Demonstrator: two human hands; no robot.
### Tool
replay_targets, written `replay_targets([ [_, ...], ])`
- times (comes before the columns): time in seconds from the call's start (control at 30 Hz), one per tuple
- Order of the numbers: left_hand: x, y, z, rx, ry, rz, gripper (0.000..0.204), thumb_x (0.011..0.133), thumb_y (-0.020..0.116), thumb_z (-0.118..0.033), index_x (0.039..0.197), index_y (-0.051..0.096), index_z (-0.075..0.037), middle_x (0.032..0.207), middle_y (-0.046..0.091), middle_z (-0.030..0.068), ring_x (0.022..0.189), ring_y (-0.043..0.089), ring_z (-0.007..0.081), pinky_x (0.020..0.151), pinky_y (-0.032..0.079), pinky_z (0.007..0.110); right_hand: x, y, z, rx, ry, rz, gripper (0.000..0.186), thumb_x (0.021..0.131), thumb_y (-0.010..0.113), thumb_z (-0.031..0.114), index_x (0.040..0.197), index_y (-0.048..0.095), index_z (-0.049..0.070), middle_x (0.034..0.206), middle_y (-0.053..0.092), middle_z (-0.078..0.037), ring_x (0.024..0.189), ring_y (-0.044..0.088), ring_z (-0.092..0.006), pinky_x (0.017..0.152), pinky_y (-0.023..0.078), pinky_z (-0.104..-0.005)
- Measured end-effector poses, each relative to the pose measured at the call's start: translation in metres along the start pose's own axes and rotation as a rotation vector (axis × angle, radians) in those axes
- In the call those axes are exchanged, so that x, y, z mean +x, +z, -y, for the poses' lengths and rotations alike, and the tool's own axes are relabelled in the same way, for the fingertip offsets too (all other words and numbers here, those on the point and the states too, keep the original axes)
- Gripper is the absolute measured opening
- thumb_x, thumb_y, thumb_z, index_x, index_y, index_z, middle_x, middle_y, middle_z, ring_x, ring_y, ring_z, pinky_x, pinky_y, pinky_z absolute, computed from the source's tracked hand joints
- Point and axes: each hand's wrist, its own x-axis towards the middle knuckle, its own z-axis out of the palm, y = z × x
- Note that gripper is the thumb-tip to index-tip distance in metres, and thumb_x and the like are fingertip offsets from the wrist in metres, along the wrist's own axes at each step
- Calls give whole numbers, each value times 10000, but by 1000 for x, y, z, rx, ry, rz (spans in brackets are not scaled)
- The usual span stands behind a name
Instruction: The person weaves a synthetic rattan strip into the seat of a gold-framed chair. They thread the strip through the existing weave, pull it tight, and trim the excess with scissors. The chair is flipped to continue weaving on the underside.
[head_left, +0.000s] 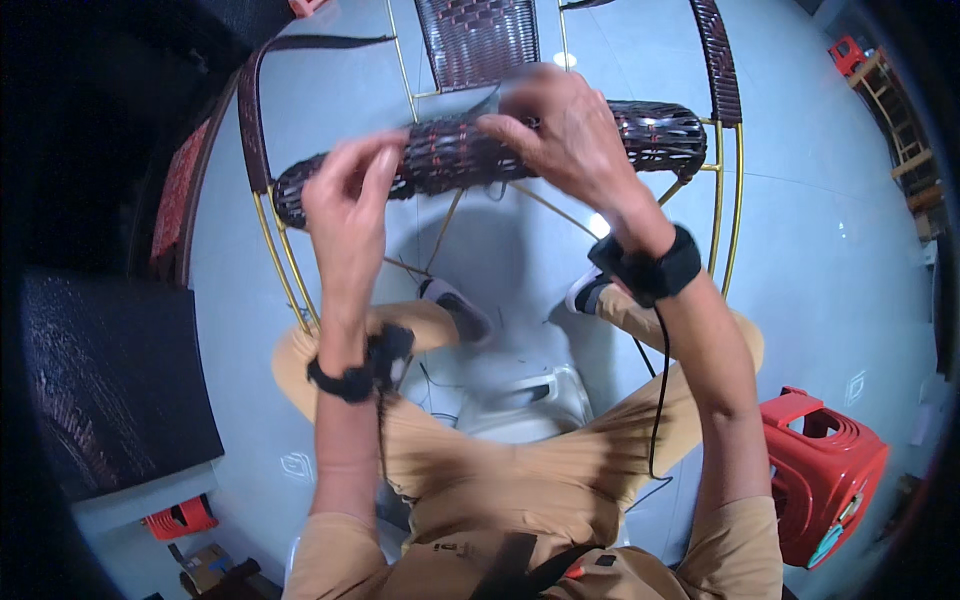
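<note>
A chair with a thin gold metal frame stands in front of me, its dark brown woven rattan seat [450, 155] forming a thick roll across my view. My left hand [345, 190] is at the roll's left part, thumb and fingers bent together; what they pinch, if anything, is hidden. Over the right half of the roll is my right hand [575, 135], its fingers closed and smeared by motion. A thin dark rattan strip [488, 102] shows beside its fingertips. Reddish bits run through the weave between my hands. Both wrists wear black bands.
Beyond the seat rises the woven panel [480, 45], with dark-wrapped armrests [718, 60] at the sides. A white plastic stool [570, 395] is between my legs. To my right sits a red stool [800, 405]; a dark panel [130, 380] lies left.
</note>
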Motion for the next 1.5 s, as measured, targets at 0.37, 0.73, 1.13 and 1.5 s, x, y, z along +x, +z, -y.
replay_targets([
  [0.37, 32, 30, 32, 658, 314, 235, 315, 921, 424, -332, 1056, 628, -134, 845, 645, 137, 802, 602, 351, 696, 468, 443, 22, -2, 5, 767, 400, 461, 169, 901, 549, 144, 818, 596, 5, 740, 579, 9, 691, 523, -72, 623, 418, -207],
  [0.73, 31, 31, 34, 684, 517, 150, 261, 897, 445, -278, 948, 652, -127, 752, 622, 132, 681, 594, 341, 613, 465, 448, 61, 24, 13, 1342, 514, 446, 162, 935, 470, 132, 807, 539, 61, 689, 586, -47, 613, 589, -148, 629, 521, -288],
  [1.13, 38, 50, 4, 345, 142, 289, 313, 816, 581, -331, 854, 665, -31, 802, 646, 177, 755, 631, 343, 688, 492, 436, 57, 20, -21, 1376, 729, 378, 225, 932, 476, 156, 714, 488, 103, 576, 433, 43, 476, 385, -74, 463, 373, -215],
  [1.5, 35, 68, 3, 432, 164, 53, 204, 724, 574, -218, 760, 648, -31, 749, 630, 195, 710, 611, 380, 660, 488, 450, 62, 39, -20, 1384, 549, 234, 230, 846, 516, 84, 636, 442, 140, 523, 323, 67, 400, 252, -57, 371, 193, -222],
])
